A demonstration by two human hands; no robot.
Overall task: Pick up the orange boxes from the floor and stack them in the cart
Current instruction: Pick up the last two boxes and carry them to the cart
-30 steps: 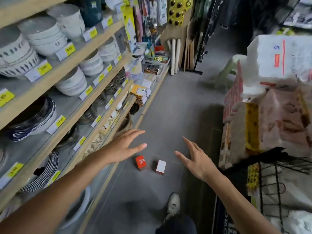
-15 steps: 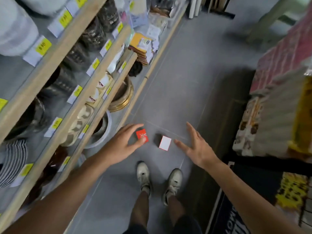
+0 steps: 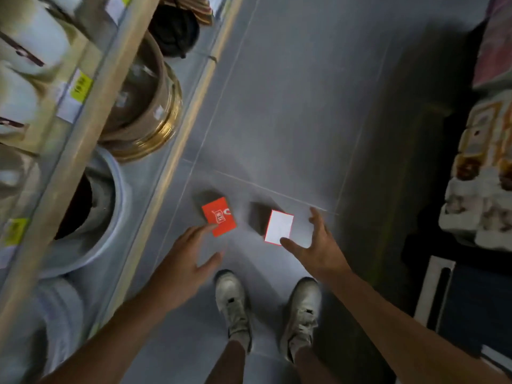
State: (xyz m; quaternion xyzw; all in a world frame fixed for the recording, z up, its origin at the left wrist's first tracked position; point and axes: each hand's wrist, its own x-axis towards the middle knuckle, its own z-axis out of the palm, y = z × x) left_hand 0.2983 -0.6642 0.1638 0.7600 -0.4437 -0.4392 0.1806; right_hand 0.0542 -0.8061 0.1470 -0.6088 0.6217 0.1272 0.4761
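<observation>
Two small boxes lie on the grey tiled floor just ahead of my feet. The left one shows an orange top face with white print (image 3: 219, 220). The right one shows a white face with an orange edge (image 3: 279, 227). My left hand (image 3: 185, 263) hovers open, its fingertips at the near corner of the orange-faced box. My right hand (image 3: 318, 246) is spread open around the near right side of the white-faced box, thumb at its near edge. Neither hand grips anything. The cart is only partly visible at the right edge.
A wooden shelf unit (image 3: 83, 128) with bowls, white pots and a brass-rimmed pot (image 3: 149, 106) runs along the left. Stacked packaged goods (image 3: 482, 173) stand on the right. My two white shoes (image 3: 232, 303) are just behind the boxes. Open floor lies ahead.
The view has tilted down and come closer to the floor. Both hands have dropped toward the boxes, the left now at the orange-faced one, the right at the white-faced one.
</observation>
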